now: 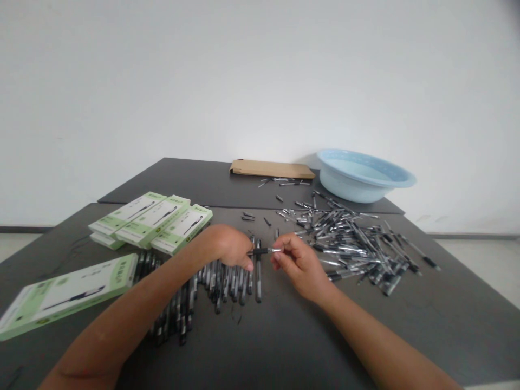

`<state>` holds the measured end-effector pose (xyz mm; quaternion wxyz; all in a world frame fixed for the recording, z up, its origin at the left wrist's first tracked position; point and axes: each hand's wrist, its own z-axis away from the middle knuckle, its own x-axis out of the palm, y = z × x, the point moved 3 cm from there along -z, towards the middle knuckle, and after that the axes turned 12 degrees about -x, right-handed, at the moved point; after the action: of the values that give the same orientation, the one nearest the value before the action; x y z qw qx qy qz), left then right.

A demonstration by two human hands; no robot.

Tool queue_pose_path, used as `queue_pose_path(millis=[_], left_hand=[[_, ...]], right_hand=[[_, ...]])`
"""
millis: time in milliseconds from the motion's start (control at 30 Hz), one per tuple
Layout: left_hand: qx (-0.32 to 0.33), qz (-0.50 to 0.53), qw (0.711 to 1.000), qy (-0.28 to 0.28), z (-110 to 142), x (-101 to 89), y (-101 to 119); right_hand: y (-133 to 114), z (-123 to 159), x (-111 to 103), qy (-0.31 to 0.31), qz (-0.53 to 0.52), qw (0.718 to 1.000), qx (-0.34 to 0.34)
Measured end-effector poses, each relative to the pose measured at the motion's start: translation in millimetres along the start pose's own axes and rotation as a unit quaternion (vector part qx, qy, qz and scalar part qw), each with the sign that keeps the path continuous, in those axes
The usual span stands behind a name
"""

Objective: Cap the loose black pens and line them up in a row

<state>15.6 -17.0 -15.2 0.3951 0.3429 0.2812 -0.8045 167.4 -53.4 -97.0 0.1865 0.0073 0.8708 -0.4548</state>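
A pen with a black grip [260,251] spans the gap between my two hands, roughly level. My left hand [232,248] is closed around its left part. At the silvery tip end, my right hand [296,261] pinches with thumb and fingers; whether a separate small part sits in that pinch is too small to tell. Below and left of the pen lie rows of capped pens [221,281], side by side, partly hidden by my left arm. A loose heap of pens and pen parts [345,238] spreads out right of my right hand.
Green and white pen boxes [162,219] are stacked at the left, with another box [81,290] nearer me. A brown cardboard piece [272,168] lies at the back. Beside it stands a light blue basin [357,184]. Several small black caps [248,216] lie mid-table.
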Motion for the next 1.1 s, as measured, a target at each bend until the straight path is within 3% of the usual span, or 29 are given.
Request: queue_pose_path(millis=[433,1100], left_hand=[[-0.005,-0.004,1.0,-0.017,2,-0.8,3],[-0.013,-0.008,1.0,0.002,3,0.5,6]], right_hand=[[-5,-1,-2,-0.017,0.041,0.999,-0.008],[-12,-3,-5,-0.053,0.115,0.991,-0.049]])
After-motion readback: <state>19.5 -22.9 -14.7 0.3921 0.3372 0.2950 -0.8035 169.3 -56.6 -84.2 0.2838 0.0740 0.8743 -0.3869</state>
